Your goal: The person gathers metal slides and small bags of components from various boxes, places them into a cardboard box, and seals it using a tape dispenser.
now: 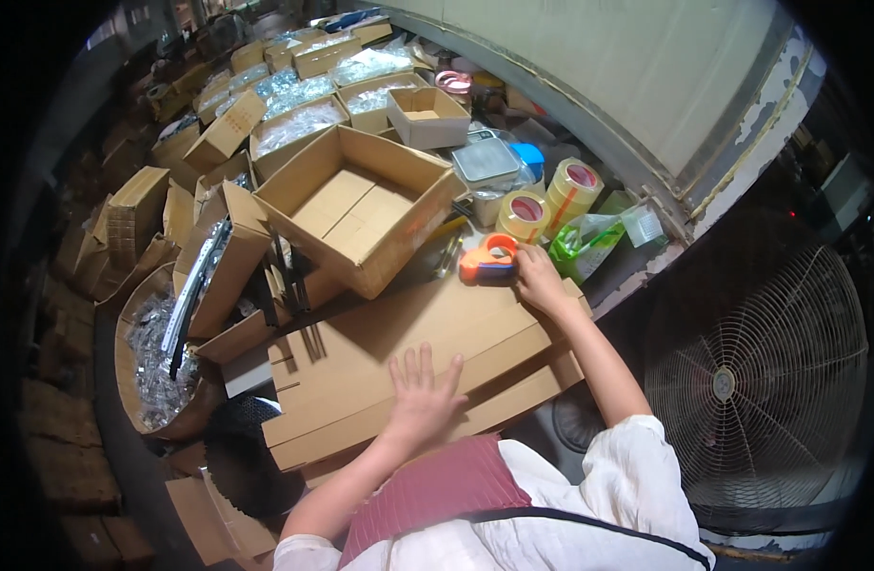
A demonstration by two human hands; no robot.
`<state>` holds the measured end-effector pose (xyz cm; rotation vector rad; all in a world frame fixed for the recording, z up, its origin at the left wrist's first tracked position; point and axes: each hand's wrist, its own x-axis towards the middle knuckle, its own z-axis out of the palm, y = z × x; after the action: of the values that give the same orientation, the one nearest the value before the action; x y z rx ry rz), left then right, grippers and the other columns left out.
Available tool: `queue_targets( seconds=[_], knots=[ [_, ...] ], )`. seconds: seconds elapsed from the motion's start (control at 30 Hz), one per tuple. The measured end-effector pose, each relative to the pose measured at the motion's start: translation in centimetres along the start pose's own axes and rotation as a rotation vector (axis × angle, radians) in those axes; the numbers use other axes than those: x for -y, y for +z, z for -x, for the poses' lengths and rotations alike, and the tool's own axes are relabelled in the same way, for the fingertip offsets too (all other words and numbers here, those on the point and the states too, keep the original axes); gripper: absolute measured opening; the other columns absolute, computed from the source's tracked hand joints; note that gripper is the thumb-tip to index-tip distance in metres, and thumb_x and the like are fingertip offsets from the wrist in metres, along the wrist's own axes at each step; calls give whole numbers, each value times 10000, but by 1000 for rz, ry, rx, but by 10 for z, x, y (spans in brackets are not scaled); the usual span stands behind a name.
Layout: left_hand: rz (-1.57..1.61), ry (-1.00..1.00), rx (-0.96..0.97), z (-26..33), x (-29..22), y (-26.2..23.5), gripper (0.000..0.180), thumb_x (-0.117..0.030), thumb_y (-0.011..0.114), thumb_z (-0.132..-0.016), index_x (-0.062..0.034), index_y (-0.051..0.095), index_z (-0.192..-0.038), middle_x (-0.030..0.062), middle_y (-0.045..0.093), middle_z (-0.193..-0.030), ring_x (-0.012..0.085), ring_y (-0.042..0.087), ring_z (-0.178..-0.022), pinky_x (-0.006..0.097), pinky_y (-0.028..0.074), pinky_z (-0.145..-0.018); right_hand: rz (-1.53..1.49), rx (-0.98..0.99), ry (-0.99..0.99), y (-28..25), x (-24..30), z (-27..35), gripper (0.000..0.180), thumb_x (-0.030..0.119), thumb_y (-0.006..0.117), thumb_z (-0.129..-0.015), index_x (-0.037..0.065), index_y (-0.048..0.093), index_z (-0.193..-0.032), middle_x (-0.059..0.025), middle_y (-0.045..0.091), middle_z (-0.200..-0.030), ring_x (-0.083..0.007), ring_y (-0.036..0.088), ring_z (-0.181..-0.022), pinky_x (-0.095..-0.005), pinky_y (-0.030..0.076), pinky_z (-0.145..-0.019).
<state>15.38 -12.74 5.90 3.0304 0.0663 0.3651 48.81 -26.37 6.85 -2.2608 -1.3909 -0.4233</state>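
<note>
**Right hand at the orange tape dispenser, left hand flat on the carton**

The landmark is the flattened carton (389,328), which lies before the person with its long axis slanting from near left to far right. The orange tape dispenser (485,270) is at the carton's far edge, toward its right end. Its longer side runs roughly crosswise to the person, and its ring-shaped part is toward the right.

The right hand (537,276) is much the nearer one: the dispenser lies immediately left of its fingertips, which meet it at the ring side. Whether those fingers are closed around it or merely touching cannot be told. The right forearm reaches over the carton's right end, elbow bent, back of the hand uppermost.

The left hand (426,392) holds nothing. It rests palm down near the middle of the carton's near side, fingers spread wide and pointing away from the body, with the dispenser well apart, beyond it and to the right.

Past the carton's far edge stand an open box (408,233), left of the dispenser, and clear tape rolls (525,217), just behind it.
</note>
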Motion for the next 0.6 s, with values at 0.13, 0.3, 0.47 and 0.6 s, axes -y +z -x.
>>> queue_targets(
  seconds=[0.13,0.3,0.47,0.6],
  knots=[
    [8,3,-26,-1,-1,-1,811,-564,620,-934,-190,353,-1603,412,306,-1535,613,349,-1353,787,246,-1075,-114,245,125,15,-2,-24,414,-60,614,-731,-1,527,-1131,-218,659,-1048,-430,592,-1078,-493,412,-1081],
    [17,-10,-65,1,1,-4,799,-562,619,-937,-159,380,-1585,404,335,-1522,593,358,-1358,772,255,-1083,-201,90,70,-6,19,-38,464,-74,623,-734,84,574,-1168,-178,691,-1001,-420,615,-1069,-492,475,-962],
    [26,5,-77,-1,1,-3,807,-560,631,-932,-147,384,-1580,400,346,-1519,595,370,-1350,772,260,-1080,-450,48,214,-73,44,-41,351,216,660,-964,115,632,-1299,-178,688,-1001,-334,646,-943,-439,506,-871],
    [44,-11,-83,2,6,0,810,-558,636,-928,-151,383,-1581,396,343,-1525,598,370,-1354,767,261,-1084,-591,381,672,-121,83,-33,532,258,826,-816,34,629,-1257,-85,646,-963,-173,625,-907,-314,503,-820]
  ],
)
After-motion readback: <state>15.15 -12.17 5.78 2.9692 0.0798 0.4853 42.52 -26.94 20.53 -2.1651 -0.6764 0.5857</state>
